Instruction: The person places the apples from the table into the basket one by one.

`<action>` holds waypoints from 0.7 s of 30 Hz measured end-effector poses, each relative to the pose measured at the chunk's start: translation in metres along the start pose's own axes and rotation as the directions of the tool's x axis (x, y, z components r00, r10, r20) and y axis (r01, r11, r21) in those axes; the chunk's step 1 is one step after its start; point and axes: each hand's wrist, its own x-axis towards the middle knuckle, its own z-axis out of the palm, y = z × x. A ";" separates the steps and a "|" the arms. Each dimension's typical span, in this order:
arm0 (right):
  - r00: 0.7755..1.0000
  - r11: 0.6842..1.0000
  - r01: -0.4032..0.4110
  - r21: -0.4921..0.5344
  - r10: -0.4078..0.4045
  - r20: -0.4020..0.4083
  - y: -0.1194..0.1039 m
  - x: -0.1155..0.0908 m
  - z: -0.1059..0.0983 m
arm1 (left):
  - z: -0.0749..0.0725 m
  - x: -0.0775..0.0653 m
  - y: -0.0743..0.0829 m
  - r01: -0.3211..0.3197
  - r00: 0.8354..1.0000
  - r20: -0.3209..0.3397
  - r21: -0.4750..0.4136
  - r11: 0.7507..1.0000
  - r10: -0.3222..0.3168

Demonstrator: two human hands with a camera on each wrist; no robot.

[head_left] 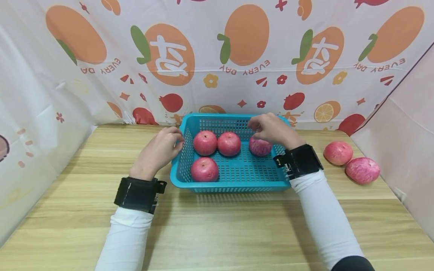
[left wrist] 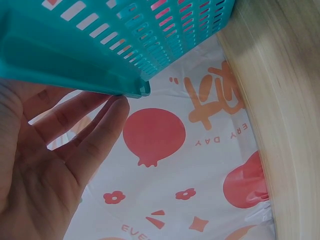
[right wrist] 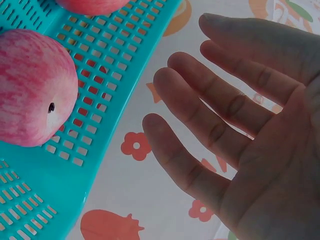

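A turquoise perforated plastic basket (head_left: 234, 184) holds several red apples, three of them on its left side, such as the front left apple (head_left: 204, 169). A streaked apple (head_left: 260, 147) lies near the right end, partly covered by my right hand (head_left: 272, 130). The right wrist view shows that hand with loosely spread fingers and nothing in them, apart from the streaked apple (right wrist: 35, 90). My left hand (head_left: 158, 148) is at the basket's left rim. In the left wrist view its fingertips (left wrist: 119, 102) meet the underside of the rim (left wrist: 75, 82), fairly straight.
Two more apples, a pinkish apple (head_left: 338, 153) and a streaked apple (head_left: 362, 170), lie on the wooden table (head_left: 217, 233) to the right of the basket. A fruit-printed white cloth (head_left: 203, 52) hangs right behind the basket, with white side walls left and right.
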 end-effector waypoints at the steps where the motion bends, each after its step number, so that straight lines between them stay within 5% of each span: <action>1: 1.000 1.000 -0.004 0.002 0.004 -0.002 0.001 0.000 -0.001 | 0.000 0.000 0.000 0.001 1.000 0.000 0.000 1.000 -0.001; 21: 0.997 0.998 -0.061 0.014 0.062 -0.042 0.015 -0.012 -0.011 | 0.000 0.001 0.000 0.012 1.000 0.006 -0.009 1.000 -0.012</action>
